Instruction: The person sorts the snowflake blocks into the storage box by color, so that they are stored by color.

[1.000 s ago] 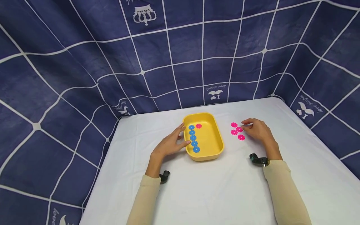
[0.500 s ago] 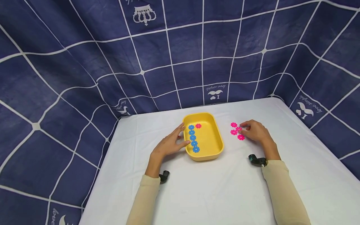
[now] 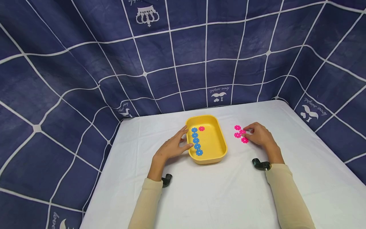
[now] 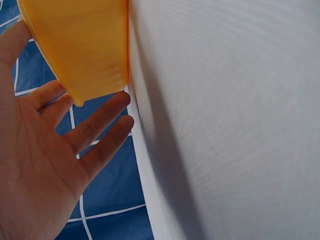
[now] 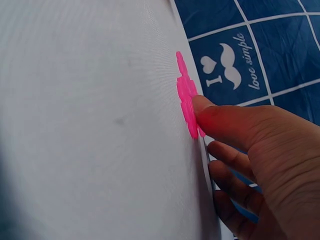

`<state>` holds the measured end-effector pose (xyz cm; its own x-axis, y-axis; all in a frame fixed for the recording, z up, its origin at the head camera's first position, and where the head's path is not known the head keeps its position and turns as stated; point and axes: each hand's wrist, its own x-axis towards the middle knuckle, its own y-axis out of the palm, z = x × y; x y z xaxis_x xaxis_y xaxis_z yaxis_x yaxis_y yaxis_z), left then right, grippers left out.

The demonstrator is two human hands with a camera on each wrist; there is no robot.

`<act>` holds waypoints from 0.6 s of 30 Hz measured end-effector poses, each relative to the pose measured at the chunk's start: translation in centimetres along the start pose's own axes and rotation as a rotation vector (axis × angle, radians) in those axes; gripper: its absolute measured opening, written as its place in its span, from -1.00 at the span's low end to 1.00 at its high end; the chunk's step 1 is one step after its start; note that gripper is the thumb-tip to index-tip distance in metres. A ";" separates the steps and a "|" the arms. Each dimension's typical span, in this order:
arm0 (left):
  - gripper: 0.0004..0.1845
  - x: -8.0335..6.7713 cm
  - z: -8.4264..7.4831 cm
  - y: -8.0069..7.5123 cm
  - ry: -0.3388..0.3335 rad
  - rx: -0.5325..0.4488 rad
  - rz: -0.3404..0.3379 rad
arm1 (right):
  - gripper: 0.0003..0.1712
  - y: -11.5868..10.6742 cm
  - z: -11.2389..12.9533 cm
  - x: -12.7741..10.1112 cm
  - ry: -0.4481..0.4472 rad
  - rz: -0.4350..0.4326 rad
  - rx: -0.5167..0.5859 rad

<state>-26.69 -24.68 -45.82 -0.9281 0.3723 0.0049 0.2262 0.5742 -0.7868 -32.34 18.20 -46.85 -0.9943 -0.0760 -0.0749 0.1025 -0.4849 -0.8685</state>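
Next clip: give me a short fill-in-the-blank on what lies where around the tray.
1. The yellow tray holds a row of ___ blue flower pieces.
2. Inside the tray lies ___ pink flower piece.
3. The right hand touches the pink pieces on the cloth, to the tray's ___.
4. The left hand rests against the tray's ___ side.

Missing: five; one; right; left

Glossy plastic tray [image 3: 221, 149]; matt white tablecloth [image 3: 217, 190].
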 end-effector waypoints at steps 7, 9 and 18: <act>-0.02 -0.2 0.0 0.0 0.010 -0.009 0.009 | -0.51 0.3 -0.3 0.0 -0.027 -0.020 -0.027; -0.03 -0.1 0.0 0.0 0.005 -0.009 0.010 | -0.51 0.3 -0.3 0.0 -0.039 -0.029 -0.043; -0.03 0.0 0.0 0.0 -0.010 0.002 0.007 | -0.50 0.0 -0.1 -0.2 -0.053 -0.049 -0.061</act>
<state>-26.65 -24.67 -45.82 -0.9294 0.3689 -0.0069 0.2321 0.5699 -0.7883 -32.14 18.29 -46.94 -0.9949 -0.1003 -0.0073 0.0505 -0.4357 -0.8987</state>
